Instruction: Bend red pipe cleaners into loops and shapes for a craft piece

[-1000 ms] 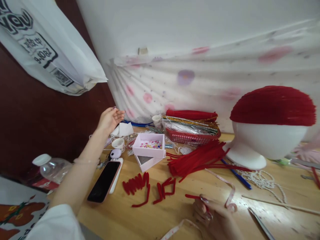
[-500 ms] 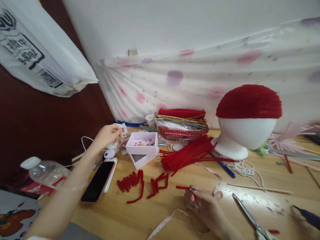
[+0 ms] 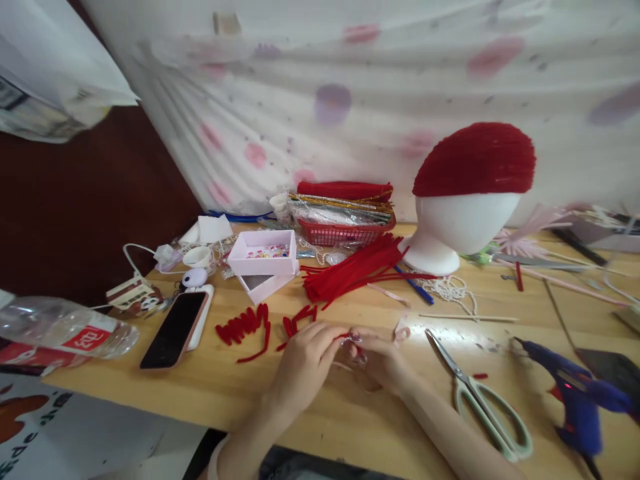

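Note:
My left hand [image 3: 306, 360] and my right hand [image 3: 380, 360] meet fingertip to fingertip over the front middle of the wooden table. Between them is a short red fuzzy stem [image 3: 343, 337], pinched at both ends. Something small and shiny shows at my right fingers, too blurred to name. Bent red pieces [image 3: 243, 327] lie left of my hands, one partly behind my left hand. Beyond, a bundle of red stems [image 3: 350, 270] lies in front of a red basket [image 3: 345, 232]. A white box [image 3: 263, 253] holds small coloured gems.
A white foam head [image 3: 450, 227] wears a red cap [image 3: 480, 160]. Scissors [image 3: 480, 393] and a blue glue gun [image 3: 575, 387] lie at right. A phone [image 3: 176, 330] and a plastic bottle [image 3: 55, 323] are at left, with a white cup [image 3: 198, 259] behind.
My left hand has come back from beside the white box to my right hand and now pinches the red stem too. The view has shifted down and right, showing more of the glue gun.

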{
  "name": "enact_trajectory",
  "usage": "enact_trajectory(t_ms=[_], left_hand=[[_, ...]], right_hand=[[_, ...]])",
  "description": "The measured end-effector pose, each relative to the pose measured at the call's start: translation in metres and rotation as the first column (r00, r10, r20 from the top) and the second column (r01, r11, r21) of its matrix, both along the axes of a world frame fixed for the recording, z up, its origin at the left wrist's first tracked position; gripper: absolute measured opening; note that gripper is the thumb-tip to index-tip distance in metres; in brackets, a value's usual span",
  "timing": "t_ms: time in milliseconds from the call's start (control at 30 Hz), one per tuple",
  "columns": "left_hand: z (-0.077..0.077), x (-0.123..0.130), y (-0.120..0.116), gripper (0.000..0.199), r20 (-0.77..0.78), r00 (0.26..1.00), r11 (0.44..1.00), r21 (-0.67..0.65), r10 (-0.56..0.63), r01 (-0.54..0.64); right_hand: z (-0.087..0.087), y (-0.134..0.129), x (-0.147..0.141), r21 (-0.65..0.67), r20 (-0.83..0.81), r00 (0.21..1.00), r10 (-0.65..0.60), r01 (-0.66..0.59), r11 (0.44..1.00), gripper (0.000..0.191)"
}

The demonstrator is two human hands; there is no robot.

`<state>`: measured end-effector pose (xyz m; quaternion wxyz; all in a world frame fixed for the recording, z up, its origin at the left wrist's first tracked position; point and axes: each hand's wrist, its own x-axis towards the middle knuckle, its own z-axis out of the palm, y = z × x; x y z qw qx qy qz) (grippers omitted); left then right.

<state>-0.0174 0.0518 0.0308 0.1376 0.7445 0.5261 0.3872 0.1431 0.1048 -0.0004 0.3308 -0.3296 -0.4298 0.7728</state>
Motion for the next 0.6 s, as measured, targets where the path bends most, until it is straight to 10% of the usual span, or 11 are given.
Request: enact_trajectory(t_ms=[200,367,600], left_hand=[[-0.002,-0.007,-0.005,0.015,0.049,0.988,0.982,0.110,0.149,-0.154],[-0.004,-0.004,-0.009,0.019,-0.036,0.987,0.971,0.189,0.155,-0.146],[-0.007,0.015,-0.010,0.028,-0.143,0.972,0.956,0.258,0.184,-0.143]], right_hand=[[0.008,-0.007,0.003,0.266,0.204,0.979,-0.014,-0.042,0.963,0.031],[0.006,-0.009,0.003,0.618,0.380,0.912,-0.157,-0.124,0.776,0.030],[-0.006,-0.009,0.001,0.709,0.392,0.881,-0.265,-0.106,0.697,0.031]])
